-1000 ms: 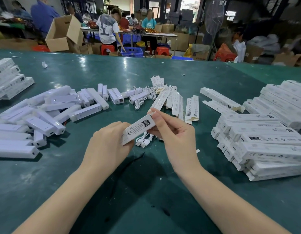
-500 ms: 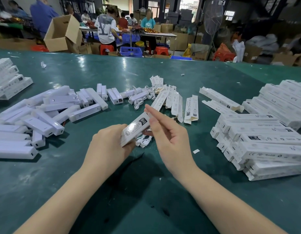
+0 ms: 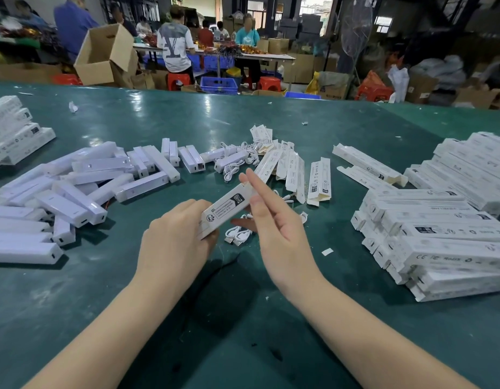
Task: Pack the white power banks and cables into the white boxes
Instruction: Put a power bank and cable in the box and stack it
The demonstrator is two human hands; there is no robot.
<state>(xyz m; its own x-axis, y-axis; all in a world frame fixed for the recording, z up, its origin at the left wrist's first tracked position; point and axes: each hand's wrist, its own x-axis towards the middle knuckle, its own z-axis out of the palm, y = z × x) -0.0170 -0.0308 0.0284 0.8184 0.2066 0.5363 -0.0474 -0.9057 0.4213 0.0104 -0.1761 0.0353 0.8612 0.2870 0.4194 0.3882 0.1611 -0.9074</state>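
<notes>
At the centre of the green table top (image 3: 243, 318), the left hand (image 3: 173, 242) curls its fingers round the near end of a long white cardboard box (image 3: 225, 210) printed with black text and symbols; the box tilts up toward 1 o'clock. The right hand (image 3: 274, 228) has its fingers straight and close together, their tips touching the box's far end, nothing gripped. Under that hand, just past the box, a coiled white cable (image 3: 239, 235) lies on the table.

At 3 o'clock, near the table's right edge, sits a layered stack of closed white boxes (image 3: 439, 242), with a second stack of white boxes (image 3: 473, 169) behind it toward 2 o'clock. At 9 o'clock a loose heap of white rectangular power banks (image 3: 74, 192) spreads across the table, some lying over others.

Further out at 12 o'clock, flat unfolded white box sleeves (image 3: 293, 175) lie side by side, with a tangle of white cables (image 3: 237, 161) just left of them. At 10 o'clock a small pile of white boxes (image 3: 13, 136) rests at the table's left edge.

Beyond the table, an open brown cardboard carton (image 3: 102, 57) stands at 11 o'clock, and several people sit at a far work table (image 3: 271, 55) at 12 o'clock.
</notes>
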